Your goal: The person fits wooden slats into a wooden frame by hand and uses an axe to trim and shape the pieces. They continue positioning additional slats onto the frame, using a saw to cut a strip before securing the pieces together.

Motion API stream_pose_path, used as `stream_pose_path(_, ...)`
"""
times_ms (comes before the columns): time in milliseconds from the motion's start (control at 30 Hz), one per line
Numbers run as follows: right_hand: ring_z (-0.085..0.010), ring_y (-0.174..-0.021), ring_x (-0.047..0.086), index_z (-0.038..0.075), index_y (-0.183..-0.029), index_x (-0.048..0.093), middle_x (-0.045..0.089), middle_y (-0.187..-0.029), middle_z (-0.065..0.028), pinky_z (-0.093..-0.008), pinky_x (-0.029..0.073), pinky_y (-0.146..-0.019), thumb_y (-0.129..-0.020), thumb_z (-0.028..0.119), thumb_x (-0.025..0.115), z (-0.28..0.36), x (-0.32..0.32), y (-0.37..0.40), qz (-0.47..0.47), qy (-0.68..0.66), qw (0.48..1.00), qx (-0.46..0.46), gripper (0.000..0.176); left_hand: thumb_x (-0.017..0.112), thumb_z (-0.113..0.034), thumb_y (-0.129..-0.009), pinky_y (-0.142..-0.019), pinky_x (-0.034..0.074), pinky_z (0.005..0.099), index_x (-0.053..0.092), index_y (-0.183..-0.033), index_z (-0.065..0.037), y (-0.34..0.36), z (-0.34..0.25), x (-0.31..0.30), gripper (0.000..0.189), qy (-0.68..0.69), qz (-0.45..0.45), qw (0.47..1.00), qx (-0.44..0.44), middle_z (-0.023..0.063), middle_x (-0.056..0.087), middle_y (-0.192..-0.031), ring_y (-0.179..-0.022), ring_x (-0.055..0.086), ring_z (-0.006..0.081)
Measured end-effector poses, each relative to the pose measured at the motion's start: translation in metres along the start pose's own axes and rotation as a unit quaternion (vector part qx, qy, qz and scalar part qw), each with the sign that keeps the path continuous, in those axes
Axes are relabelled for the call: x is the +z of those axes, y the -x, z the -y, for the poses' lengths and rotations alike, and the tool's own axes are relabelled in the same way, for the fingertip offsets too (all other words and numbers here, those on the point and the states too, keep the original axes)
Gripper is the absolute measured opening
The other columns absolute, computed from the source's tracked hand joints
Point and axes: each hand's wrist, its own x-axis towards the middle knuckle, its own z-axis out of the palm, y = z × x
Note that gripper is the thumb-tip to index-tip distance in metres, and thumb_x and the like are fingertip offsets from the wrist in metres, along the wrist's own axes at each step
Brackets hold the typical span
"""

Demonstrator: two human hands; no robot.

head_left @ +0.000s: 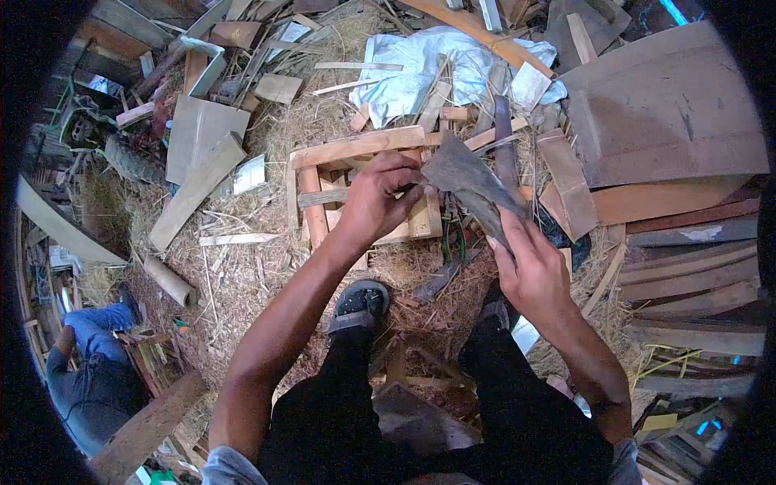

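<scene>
My right hand [535,271] is wrapped round the narrow end of a dark grey flat piece [470,179], broad at its far end and rough on the surface. Its broad end reaches left to the fingertips of my left hand [386,194]. That hand is closed in a pinch right at the edge of the piece; I cannot tell what the fingers hold. Below both hands a small wooden frame [356,147] of nailed slats stands on the floor. Pliers with green handles [461,242] lie by its right side.
Straw and shavings cover the floor [242,275]. White plastic sheeting [453,65] lies beyond the frame. Large brown boards [663,105] and stacked planks [695,275] stand at the right. Another person [89,364] is low at the left. My sandalled foot [360,305] is near the frame.
</scene>
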Motion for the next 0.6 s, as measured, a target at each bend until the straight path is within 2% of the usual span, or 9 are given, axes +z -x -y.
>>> stream_pose_path(67,-0.0396,-0.084,0.064,0.004,-0.135,0.047,0.061,-0.1,-0.02,-0.0449,0.054,-0.071,-0.089,0.006,0.058,-0.005,0.005,0.002,-0.018,0.014,0.999,-0.032,0.048,0.075,-0.002,-0.071,-0.082,0.053,0.0382,0.069,-0.087,-0.002,0.0,0.0,0.0,0.017,0.003,-0.003,1.0,-0.001,0.011,0.068,-0.099,-0.095,0.064,0.0302)
stream_pose_path(167,-0.0395,-0.083,0.064,0.004,-0.135,0.047,0.061,-0.1,-0.0199,-0.0449,0.054,-0.071,-0.089,0.006,0.058,-0.003,-0.003,-0.001,0.04,0.033,0.999,-0.007,0.048,0.075,-0.003,-0.072,-0.081,0.053,0.0378,0.069,-0.087,-0.002,0.0,0.001,0.002,0.016,0.009,-0.009,1.0,-0.001,0.0111,0.068,-0.099,-0.094,0.064,0.0299)
stream_pose_path(267,-0.0393,-0.083,0.064,0.005,-0.135,0.047,0.061,-0.1,-0.0194,-0.045,0.054,-0.071,-0.089,0.005,0.058,-0.001,-0.004,0.001,-0.006,0.011,1.0,-0.028,0.047,0.075,-0.003,-0.072,-0.081,0.053,0.0375,0.069,-0.087,-0.002,0.002,-0.001,0.001,0.016,0.005,-0.008,1.0,-0.006,0.0109,0.068,-0.099,-0.093,0.065,0.0298)
stream_pose_path(367,-0.04,-0.083,0.064,0.004,-0.134,0.048,0.061,-0.099,-0.0198,-0.0455,0.054,-0.071,-0.089,0.006,0.058,-0.001,0.003,0.0,-0.011,0.019,0.999,-0.036,0.046,0.075,-0.004,-0.072,-0.08,0.054,0.0373,0.07,-0.087,-0.002,0.002,-0.003,0.0,0.016,0.009,-0.006,1.0,-0.012,0.0107,0.069,-0.099,-0.092,0.065,0.0297)
stream_pose_path(467,-0.0407,-0.097,0.064,-0.003,-0.126,0.054,0.063,-0.108,-0.0246,-0.0427,0.053,-0.081,-0.087,0.006,0.065,0.004,-0.008,-0.003,0.046,0.002,0.998,0.032,0.042,0.075,-0.005,-0.073,-0.079,0.053,0.0374,0.07,-0.087,-0.003,0.0,-0.003,-0.001,0.015,0.01,-0.011,1.0,-0.001,0.0105,0.069,-0.098,-0.091,0.065,0.0296)
stream_pose_path(567,-0.0433,-0.088,0.064,-0.001,-0.13,0.048,0.061,-0.104,-0.0252,-0.0447,0.054,-0.073,-0.089,0.008,0.061,-0.007,-0.002,0.001,-0.028,-0.002,0.999,-0.036,0.044,0.076,-0.006,-0.073,-0.081,0.053,0.0378,0.07,-0.087,-0.004,0.001,-0.005,-0.003,0.015,0.013,0.006,1.0,-0.014,0.0103,0.068,-0.099,-0.093,0.065,0.0293)
stream_pose_path(600,-0.0461,-0.093,0.062,-0.003,-0.128,0.047,0.06,-0.107,-0.0286,-0.0474,0.053,-0.077,-0.089,0.008,0.061,0.0,-0.005,0.002,-0.005,-0.022,1.0,0.014,0.042,0.076,-0.006,-0.073,-0.083,0.053,0.0378,0.071,-0.088,-0.004,0.001,-0.005,-0.004,0.016,0.01,0.013,1.0,-0.021,0.0102,0.068,-0.1,-0.095,0.065,0.0291)
